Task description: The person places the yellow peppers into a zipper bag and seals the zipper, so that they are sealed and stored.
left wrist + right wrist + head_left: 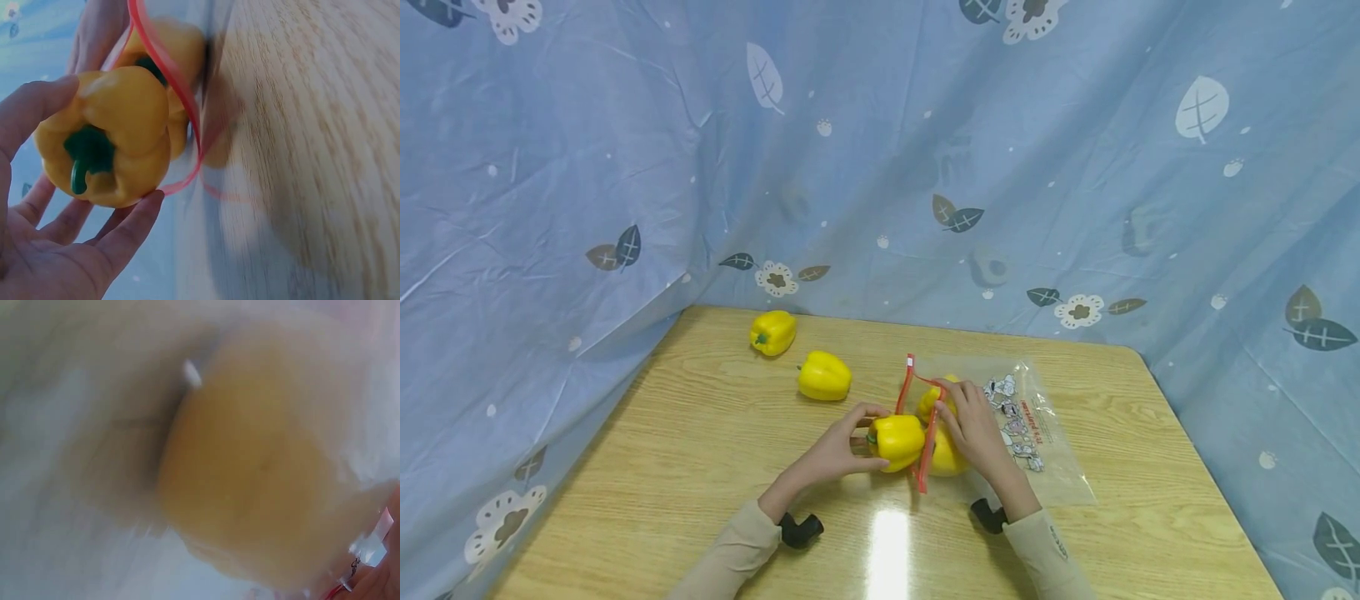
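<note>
My left hand (838, 450) holds a yellow bell pepper (898, 442) at the red-edged mouth of a clear zip bag (1060, 471). In the left wrist view, thumb and fingers curl round this pepper (125, 112), its green stem facing the camera. My right hand (976, 427) grips the bag by the red strip (931, 442) at its opening; its fingertips are partly hidden. Inside the bag lie two more yellow peppers, one nearer (949, 457) and one farther (929, 402). Through the film, the right wrist view shows a blurred pepper (250, 456).
Two yellow peppers lie on the wooden table (700, 433) to the left: one nearer (824, 376), one at the back (773, 332). A blue patterned curtain (880, 167) hangs behind and at both sides. Black wrist devices (801, 531) sit under the forearms.
</note>
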`<state>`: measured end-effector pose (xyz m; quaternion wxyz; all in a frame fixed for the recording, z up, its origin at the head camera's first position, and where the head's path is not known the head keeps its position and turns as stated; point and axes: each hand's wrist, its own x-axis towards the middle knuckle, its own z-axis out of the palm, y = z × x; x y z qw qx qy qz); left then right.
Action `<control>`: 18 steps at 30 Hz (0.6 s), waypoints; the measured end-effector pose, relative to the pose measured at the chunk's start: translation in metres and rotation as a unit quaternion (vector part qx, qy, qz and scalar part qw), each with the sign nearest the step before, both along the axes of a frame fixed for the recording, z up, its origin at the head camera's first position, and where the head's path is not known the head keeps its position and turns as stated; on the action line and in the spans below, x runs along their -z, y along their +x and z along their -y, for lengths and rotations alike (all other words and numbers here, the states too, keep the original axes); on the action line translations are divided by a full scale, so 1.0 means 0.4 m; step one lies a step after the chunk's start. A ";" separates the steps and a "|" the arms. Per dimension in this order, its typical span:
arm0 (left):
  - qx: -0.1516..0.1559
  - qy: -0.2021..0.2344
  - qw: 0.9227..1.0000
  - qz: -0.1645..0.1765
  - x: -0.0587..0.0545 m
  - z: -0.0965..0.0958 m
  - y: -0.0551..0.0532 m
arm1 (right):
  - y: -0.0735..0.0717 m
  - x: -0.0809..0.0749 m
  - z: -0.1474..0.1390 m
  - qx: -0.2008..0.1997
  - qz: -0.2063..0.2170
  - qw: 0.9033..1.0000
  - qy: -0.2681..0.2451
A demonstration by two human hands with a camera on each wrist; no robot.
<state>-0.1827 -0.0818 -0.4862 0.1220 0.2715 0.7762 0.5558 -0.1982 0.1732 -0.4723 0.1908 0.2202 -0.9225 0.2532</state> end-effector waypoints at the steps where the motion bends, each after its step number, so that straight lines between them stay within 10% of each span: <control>1: 0.001 0.002 1.000 0.000 0.001 0.000 0.000 | 0.000 0.000 0.001 0.001 -0.001 1.000 0.001; 18: 0.015 0.041 0.999 0.032 0.024 -0.026 -0.006 | 0.000 0.005 0.014 0.014 -0.038 0.999 -0.008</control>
